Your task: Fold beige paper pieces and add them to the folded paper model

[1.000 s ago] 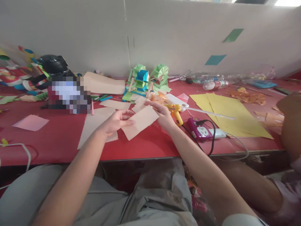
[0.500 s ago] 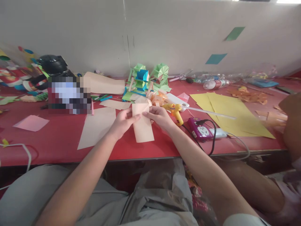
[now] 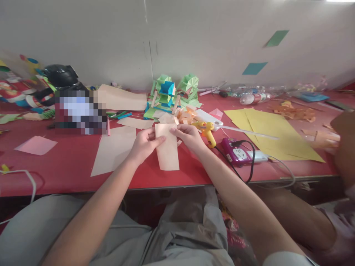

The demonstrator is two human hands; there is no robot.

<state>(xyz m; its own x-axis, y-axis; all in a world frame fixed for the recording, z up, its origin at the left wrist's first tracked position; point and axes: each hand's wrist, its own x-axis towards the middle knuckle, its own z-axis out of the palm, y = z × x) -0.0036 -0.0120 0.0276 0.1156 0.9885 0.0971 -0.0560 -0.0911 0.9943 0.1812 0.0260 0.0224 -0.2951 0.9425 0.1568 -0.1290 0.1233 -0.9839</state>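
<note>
A cream strip of paper [image 3: 168, 153] hangs between my hands above the red table [image 3: 149, 179]. My left hand [image 3: 146, 144] is closed on its left edge, thumb in front and fingers behind. At the upper right corner my right hand [image 3: 190, 137] pinches the same paper between thumb and fingers. Just right of that hand lies a yellow glue gun [image 3: 206, 132] with a long clear glue stick in its back. Behind the paper sit peach folded paper pieces [image 3: 186, 115], partly hidden. A larger cream sheet [image 3: 111, 155] lies left of my left hand.
Green and blue paper models [image 3: 168, 92] stand at the back. A purple power strip [image 3: 235, 151] with cables is on the right, before yellow sheets [image 3: 271, 133]. Plastic bottles [image 3: 255, 98] lie behind. Another person's arm [image 3: 344, 144] is at far right; pink paper [image 3: 36, 145] at left.
The paper strip has swung slightly, its lower end now a little further left and lower. My right thumb has shifted slightly along its top corner. Both hands keep hold.
</note>
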